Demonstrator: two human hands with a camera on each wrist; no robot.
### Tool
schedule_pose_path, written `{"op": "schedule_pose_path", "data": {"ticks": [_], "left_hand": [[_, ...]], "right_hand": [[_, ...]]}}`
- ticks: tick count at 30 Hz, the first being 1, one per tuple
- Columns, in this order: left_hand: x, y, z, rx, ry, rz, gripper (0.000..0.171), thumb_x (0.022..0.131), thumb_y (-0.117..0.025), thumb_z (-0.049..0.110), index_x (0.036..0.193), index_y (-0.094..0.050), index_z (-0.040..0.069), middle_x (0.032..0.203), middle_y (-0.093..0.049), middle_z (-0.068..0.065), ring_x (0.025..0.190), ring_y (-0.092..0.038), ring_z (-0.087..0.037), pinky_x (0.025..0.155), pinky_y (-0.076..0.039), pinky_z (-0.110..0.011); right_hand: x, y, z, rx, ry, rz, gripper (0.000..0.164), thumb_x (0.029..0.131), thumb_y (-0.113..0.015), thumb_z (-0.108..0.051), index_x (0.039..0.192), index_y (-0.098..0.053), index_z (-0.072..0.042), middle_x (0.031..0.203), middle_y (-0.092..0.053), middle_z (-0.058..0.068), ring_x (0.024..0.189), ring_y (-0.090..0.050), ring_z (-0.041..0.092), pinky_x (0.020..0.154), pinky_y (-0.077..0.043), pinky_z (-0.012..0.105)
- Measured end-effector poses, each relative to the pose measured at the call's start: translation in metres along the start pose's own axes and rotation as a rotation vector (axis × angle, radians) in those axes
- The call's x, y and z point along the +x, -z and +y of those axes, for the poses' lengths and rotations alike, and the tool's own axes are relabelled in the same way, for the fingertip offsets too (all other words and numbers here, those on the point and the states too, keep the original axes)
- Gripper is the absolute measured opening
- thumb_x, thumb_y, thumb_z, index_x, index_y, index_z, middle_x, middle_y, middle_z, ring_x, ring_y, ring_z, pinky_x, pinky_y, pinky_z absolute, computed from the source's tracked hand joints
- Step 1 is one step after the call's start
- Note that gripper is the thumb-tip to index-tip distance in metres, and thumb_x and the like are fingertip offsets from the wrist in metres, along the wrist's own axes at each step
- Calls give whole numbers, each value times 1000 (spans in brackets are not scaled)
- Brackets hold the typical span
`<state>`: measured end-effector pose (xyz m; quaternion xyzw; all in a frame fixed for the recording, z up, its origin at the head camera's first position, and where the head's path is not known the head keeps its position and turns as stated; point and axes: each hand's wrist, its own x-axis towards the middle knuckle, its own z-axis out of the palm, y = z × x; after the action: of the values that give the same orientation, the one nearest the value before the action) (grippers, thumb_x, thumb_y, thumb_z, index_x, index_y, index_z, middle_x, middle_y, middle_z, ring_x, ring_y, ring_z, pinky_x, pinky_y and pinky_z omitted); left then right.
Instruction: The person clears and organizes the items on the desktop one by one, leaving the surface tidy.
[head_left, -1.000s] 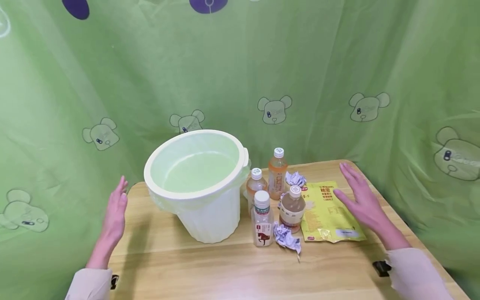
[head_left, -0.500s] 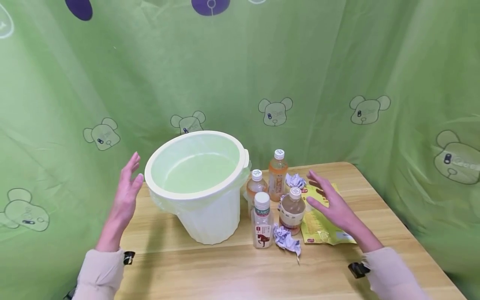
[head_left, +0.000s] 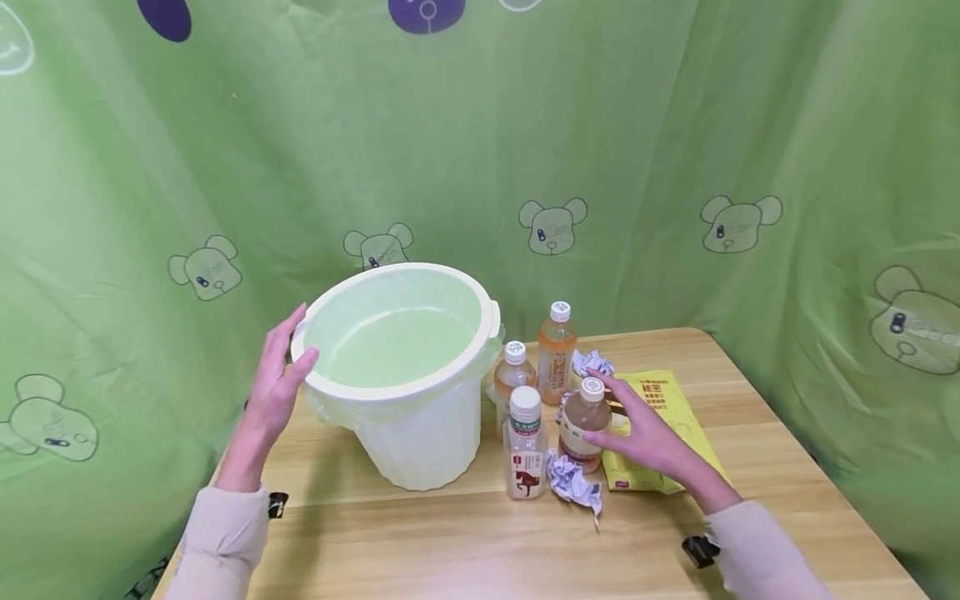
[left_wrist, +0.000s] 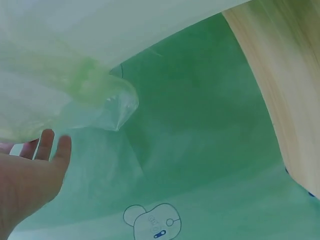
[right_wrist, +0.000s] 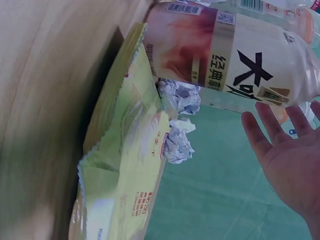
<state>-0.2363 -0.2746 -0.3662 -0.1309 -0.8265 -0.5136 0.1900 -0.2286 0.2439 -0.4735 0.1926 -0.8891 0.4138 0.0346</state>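
My left hand (head_left: 273, 393) is at the left side of a white trash bin (head_left: 416, 446), fingertips and thumb right at its rim. In the left wrist view its relaxed fingers (left_wrist: 61, 152) stand close by the clear bag (left_wrist: 117, 107) lining the bin. My right hand (head_left: 648, 433) reaches to a short, wide labelled plastic bottle (head_left: 577, 442), thumb in front and fingers behind. The right wrist view shows those fingers (right_wrist: 256, 135) loosely spread beside the bottle's upper part. A yellow food package (head_left: 663, 408) lies under and beside the right hand.
A horse-label bottle (head_left: 527, 467) and two orange-tinted bottles (head_left: 556, 367) (head_left: 513, 379) stand between the bin and the right hand. One crumpled paper ball (head_left: 573, 483) lies in front, another (head_left: 592, 362) behind. A green curtain (head_left: 637, 125) surrounds the wooden table (head_left: 420, 542).
The left hand has moved right, up to the bin's rim. The right hand has moved left from above the yellow package to the short bottle. Bin and bottles stay in place.
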Motion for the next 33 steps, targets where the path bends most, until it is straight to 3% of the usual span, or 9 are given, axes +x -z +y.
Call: {"op": "schedule_pose_path", "data": {"ticks": [5,9,17,24,33], "left_hand": [[2,-5,-5,-55,-8,11,64,99,-54,26,160,-38,14,166,-27,-12,150,-29,-30,125,-25,-62],[2,-6,-6,-72,6,20,64,98,-54,26,159,-40,13,166,-27,-8,151,-27,-27,126,-26,-57],[3,-5,-9,-71,14,19,63,99,-53,26,158,-40,12,166,-27,-7,148,-32,-25,120,-35,-31],[4,-6,-10,-83,10,27,62,99,-52,26,159,-40,13,166,-27,-6,148,-32,-24,121,-34,-31],[2,-4,-10,-86,19,33,62,99,-52,26,159,-40,14,165,-27,-6,148,-31,-23,121,-33,-32]], "right_hand": [[-2,-4,3,1,-47,-10,97,88,-81,-44,160,-29,-4,155,-44,26,138,-46,50,113,-38,69],[-1,-7,5,23,-33,-26,94,88,-81,-41,159,-31,-5,151,-49,23,138,-48,48,115,-38,68],[0,-9,6,33,-38,-32,91,87,-81,-40,156,-34,-6,147,-54,21,136,-50,47,114,-40,67],[4,-8,8,15,-35,-24,83,87,-81,-41,150,-41,-7,140,-59,17,133,-54,44,112,-44,65],[10,3,0,0,-6,42,85,88,-82,-37,153,-39,-5,139,-59,20,127,-58,43,107,-49,63]]}}
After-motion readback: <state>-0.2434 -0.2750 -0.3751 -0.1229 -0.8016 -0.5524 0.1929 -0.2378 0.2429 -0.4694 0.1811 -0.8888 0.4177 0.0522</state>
